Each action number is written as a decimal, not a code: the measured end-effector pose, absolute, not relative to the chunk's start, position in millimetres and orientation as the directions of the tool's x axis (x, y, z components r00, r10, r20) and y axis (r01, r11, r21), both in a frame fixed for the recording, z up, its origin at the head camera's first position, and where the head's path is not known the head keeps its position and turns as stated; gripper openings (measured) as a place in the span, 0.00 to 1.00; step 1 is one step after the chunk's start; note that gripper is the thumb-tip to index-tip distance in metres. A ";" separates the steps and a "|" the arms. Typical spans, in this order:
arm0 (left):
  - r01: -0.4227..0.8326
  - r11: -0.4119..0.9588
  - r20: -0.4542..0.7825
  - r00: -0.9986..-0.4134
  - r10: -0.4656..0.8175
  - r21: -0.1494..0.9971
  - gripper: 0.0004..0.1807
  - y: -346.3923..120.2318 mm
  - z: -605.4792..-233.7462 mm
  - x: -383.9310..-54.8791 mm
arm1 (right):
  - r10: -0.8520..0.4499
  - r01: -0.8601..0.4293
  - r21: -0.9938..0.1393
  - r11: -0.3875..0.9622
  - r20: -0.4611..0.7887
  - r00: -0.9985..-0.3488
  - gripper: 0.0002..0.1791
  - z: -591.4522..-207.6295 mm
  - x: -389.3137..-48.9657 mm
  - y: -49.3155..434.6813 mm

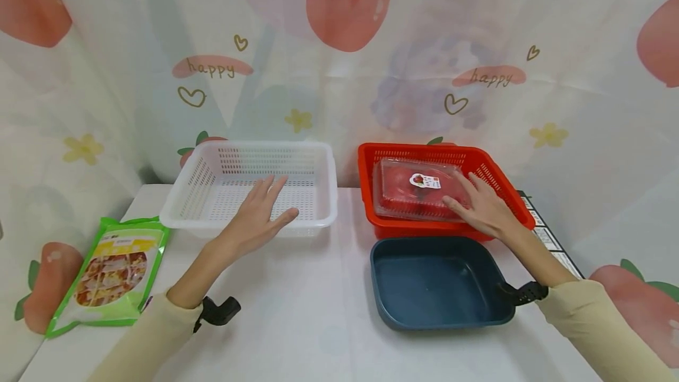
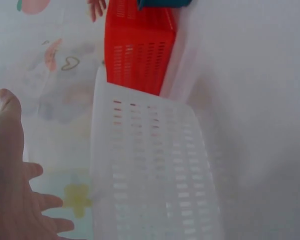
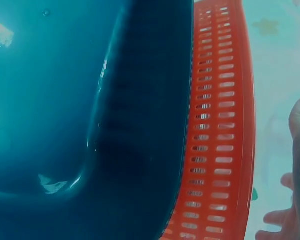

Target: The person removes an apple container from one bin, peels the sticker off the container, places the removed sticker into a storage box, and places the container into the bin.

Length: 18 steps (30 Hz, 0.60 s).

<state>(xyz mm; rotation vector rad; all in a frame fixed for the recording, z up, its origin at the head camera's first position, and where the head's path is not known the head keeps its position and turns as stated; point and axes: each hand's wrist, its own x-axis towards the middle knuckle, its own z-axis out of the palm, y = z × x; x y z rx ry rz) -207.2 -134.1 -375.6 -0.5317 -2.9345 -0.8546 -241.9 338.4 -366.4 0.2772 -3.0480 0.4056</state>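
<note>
My left hand (image 1: 258, 217) hovers over the front of a white perforated basket (image 1: 183, 193), fingers spread and holding nothing. In the left wrist view the basket's slotted side (image 2: 150, 165) shows beside that hand (image 2: 15, 185). On the right, my right hand (image 1: 485, 208) is above a red perforated basket (image 1: 382, 229), its fingers extended near the right end of a clear lidded pack (image 1: 398, 184) with red contents and a white label. Whether the fingertips touch the pack I cannot tell. Below this hand lies a dark blue tub (image 1: 429, 285), which fills much of the right wrist view.
A green-edged bag of packaged food (image 1: 114, 273) lies at the left of the white-covered table (image 1: 297, 323). Behind the baskets hangs a curtain (image 1: 339, 93) with fruit prints. A black-and-white printed strip (image 1: 551, 240) runs along the right edge.
</note>
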 end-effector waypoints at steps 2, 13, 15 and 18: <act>0.340 0.782 0.133 -0.938 0.319 0.523 0.45 -128.4 -374.0 -207.6 | -0.167 -0.180 -0.260 0.949 0.070 -0.983 0.48 -366.0 -242.0 340.0; 0.359 0.718 0.149 -0.928 0.340 0.597 0.44 -104.7 -372.8 -212.0 | -0.173 -0.181 -0.320 0.930 0.054 -0.984 0.48 -369.4 -243.5 347.3; 0.363 0.704 0.153 -0.926 0.345 0.610 0.44 -99.4 -371.9 -212.4 | -0.176 -0.184 -0.322 0.929 0.054 -0.983 0.48 -370.2 -244.1 347.5; 0.368 0.690 0.157 -0.923 0.350 0.624 0.45 -91.7 -370.4 -212.9 | -0.175 -0.184 -0.323 0.928 0.057 -0.983 0.48 -370.4 -244.5 347.1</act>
